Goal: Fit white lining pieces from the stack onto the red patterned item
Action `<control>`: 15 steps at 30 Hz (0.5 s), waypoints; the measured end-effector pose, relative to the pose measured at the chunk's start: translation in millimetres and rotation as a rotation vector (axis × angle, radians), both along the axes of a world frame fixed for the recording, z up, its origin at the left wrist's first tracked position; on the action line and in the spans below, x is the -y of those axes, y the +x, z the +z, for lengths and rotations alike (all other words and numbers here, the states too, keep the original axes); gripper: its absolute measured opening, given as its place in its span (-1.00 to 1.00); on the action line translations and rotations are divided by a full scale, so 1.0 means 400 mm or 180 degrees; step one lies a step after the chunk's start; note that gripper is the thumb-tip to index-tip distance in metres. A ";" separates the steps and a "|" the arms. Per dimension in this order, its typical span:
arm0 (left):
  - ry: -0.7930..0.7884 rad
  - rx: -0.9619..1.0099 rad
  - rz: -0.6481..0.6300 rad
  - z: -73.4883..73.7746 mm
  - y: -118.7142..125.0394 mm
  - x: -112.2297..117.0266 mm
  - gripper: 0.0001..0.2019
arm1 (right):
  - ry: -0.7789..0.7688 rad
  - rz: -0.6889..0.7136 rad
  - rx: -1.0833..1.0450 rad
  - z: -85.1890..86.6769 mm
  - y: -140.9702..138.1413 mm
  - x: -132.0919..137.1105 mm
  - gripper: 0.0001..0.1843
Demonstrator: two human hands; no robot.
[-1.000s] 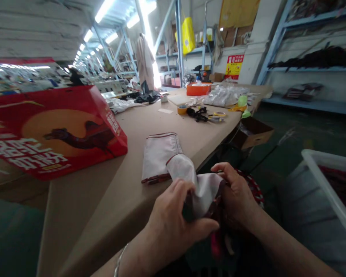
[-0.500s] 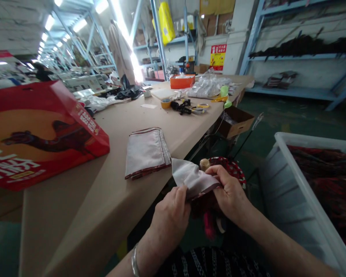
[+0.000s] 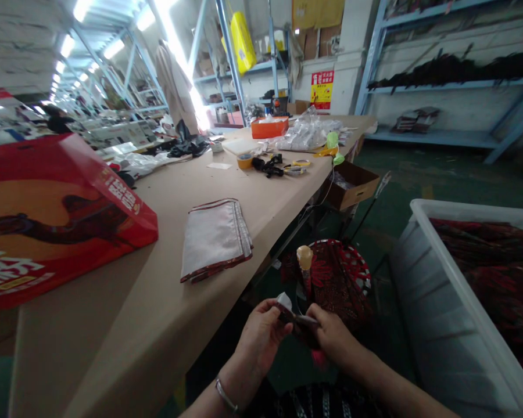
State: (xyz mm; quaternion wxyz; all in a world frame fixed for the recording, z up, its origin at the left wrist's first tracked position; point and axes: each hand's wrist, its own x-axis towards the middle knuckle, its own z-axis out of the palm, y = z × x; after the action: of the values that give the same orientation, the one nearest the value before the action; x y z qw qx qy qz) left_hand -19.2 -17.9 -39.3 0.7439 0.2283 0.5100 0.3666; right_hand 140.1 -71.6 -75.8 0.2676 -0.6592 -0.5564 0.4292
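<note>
Bin holds dark-red patterned cloth (both hands grip fabric).

It's a sewing wkshp: white machs at back, blue shelving, bin w/ fabric.

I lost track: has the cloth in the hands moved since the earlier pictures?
Yes: judged against the table, the held cloth has moved out from its edge, away from the folded stack.

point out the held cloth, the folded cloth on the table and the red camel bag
Held cloth (image 3: 285,301): head view, pale part
Folded cloth (image 3: 215,235): head view, pale top face
Red camel bag (image 3: 76,217): head view, printed front
</note>
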 end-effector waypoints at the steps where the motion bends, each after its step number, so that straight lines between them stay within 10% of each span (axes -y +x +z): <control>1: 0.0090 -0.0123 -0.0233 -0.009 0.004 -0.001 -0.80 | -0.0014 -0.0317 -0.0729 0.008 0.014 -0.010 -0.85; 7: 0.0261 0.0130 -0.1590 0.078 0.037 -0.069 -0.73 | -0.0909 -0.1147 -0.4227 0.156 0.078 -0.066 -0.84; 11: 0.0289 0.0575 -0.1070 0.175 0.082 -0.184 -0.79 | -0.0990 -0.0624 -0.4506 0.271 0.132 -0.132 -0.69; 15: 0.0257 0.0478 -0.0861 0.134 0.146 -0.270 -0.81 | -0.0652 -0.1042 -0.4084 0.250 0.180 -0.258 -0.69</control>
State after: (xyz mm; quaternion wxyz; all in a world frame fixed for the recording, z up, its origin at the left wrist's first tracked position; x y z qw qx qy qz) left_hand 39.1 90.1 14.3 0.8127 0.2966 0.4023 0.2994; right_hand 212.2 31.8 24.3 0.5431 -0.3713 -0.1364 0.7406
